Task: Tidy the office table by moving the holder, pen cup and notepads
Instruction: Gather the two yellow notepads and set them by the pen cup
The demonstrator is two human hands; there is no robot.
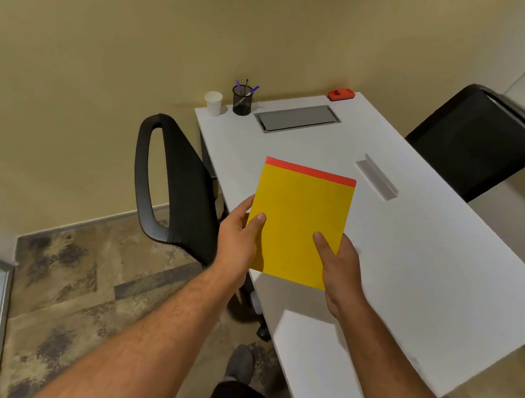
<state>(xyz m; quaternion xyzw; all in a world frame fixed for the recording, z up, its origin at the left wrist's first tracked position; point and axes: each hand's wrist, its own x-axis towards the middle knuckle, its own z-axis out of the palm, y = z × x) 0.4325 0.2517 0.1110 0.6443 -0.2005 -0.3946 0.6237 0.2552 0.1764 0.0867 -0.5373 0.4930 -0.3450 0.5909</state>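
A yellow notepad [299, 217] with a red top strip is held above the near left edge of the white table [430, 254]. My left hand [239, 239] grips its lower left edge, thumb on top. My right hand [339, 265] grips its lower right corner. A black mesh pen cup [242, 101] with several pens stands at the far left corner of the table. A clear angled holder [377, 177] lies on the table to the right of the notepad.
A white paper cup [213, 103] stands beside the pen cup. A grey cable hatch [296, 118] is set in the tabletop, and a red object [341, 94] sits at the far edge. Black chairs stand at the left [173, 183] and right [476, 140] sides.
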